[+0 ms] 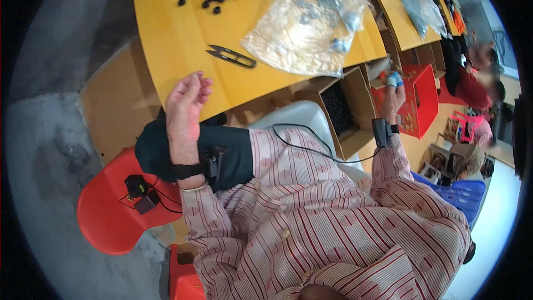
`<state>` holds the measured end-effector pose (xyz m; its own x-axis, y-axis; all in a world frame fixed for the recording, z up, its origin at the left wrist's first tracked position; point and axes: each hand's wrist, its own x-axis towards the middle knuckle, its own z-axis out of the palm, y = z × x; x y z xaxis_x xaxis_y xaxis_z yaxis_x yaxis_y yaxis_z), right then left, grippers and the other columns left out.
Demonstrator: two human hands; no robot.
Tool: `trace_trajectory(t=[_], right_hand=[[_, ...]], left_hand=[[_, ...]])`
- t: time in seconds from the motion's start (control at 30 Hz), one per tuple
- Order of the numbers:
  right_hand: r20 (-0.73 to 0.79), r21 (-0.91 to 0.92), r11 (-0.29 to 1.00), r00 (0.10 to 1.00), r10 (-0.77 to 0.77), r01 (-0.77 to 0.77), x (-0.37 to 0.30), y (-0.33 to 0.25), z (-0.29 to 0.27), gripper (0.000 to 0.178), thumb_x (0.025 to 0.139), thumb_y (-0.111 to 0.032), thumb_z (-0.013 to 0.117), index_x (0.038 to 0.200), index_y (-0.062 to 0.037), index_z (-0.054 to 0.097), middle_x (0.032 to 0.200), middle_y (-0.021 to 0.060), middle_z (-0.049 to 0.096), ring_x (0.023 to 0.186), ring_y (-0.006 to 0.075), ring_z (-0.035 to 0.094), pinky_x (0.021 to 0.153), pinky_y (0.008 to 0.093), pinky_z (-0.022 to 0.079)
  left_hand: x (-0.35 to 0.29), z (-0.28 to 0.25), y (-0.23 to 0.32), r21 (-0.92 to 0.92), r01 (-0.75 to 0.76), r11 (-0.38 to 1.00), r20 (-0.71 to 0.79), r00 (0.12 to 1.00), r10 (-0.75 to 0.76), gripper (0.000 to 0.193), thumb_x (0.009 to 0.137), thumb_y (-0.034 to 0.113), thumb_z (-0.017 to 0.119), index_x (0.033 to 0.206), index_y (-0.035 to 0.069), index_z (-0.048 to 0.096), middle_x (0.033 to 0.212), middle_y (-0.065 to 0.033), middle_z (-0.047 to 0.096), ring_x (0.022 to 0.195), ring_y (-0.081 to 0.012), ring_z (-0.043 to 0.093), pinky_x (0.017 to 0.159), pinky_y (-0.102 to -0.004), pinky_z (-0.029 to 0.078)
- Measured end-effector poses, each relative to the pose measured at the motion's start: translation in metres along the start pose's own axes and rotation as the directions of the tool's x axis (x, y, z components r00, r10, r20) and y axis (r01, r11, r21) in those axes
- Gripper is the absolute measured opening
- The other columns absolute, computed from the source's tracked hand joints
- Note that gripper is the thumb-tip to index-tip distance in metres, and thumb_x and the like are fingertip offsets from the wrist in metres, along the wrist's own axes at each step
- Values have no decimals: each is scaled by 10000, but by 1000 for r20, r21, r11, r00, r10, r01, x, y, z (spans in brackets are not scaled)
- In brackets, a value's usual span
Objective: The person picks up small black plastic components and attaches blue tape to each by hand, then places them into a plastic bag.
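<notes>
Black snips (236,54) lie inside the table's (161,28) near edge, where brushing their points could prick my loosely curled left hand (185,105); whether my right hand (393,101) pinches anything, can't tell.

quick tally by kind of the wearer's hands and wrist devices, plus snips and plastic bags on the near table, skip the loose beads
Hands, left hand and right hand: 2
Black wrist devices: 2
Black snips: 1
Clear plastic bag: 1
Total: 6
</notes>
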<state>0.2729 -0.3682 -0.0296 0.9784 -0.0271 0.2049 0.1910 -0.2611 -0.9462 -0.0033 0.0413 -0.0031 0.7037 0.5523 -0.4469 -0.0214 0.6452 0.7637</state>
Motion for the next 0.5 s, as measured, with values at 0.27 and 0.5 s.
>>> trace_trajectory(t=[0.27,0.5], right_hand=[[466,28,931,819,-334,364,16,-123,147,307,858,-45,580,1164,-59,568,1001,64,624,938,145,589,837,267,475],[734,141,729,423,-532,670,-22,-161,270,415,732,-24,601,1141,-82,570,890,98,606,845,263,566,761,353,477]], left_hand=[[0,13,2,27,-19,999,-39,999,20,258,894,240,590,1024,17,583,874,-58,627,682,-73,535,663,-203,408],[-3,16,2,-18,-48,999,-26,999,47,278,896,251,588,1034,11,575,867,-65,622,674,-78,532,661,-209,414]])
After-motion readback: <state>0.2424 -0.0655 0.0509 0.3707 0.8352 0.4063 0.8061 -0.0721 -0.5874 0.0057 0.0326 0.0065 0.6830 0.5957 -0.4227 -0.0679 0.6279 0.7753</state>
